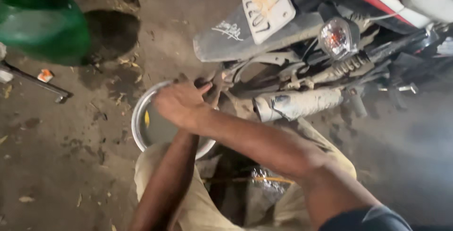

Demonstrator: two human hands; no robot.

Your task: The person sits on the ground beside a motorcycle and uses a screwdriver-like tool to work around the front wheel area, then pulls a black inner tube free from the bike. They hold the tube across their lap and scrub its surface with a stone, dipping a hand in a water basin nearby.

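Note:
My right hand [179, 103] reaches across to the left and shows its back, with the fingers curled down at the rear of a motorcycle. What it grips is hidden. My left forearm [165, 184] rises from below and passes under the right forearm, so the left hand itself is covered. Both hands meet above a round steel bowl [137, 118] that stands on the ground and holds murky liquid. Just right of the hands lies the dusty silver exhaust pipe [297, 104].
The motorcycle's grey rear mudguard [226, 37], number plate [266, 4], indicator lamp [336, 37] and coil shock absorber [349, 63] fill the upper right. A green container [42, 23] stands at the upper left, with a metal bar [37, 82] on the dirt ground below it. My knees in beige trousers [203, 207] frame the bottom.

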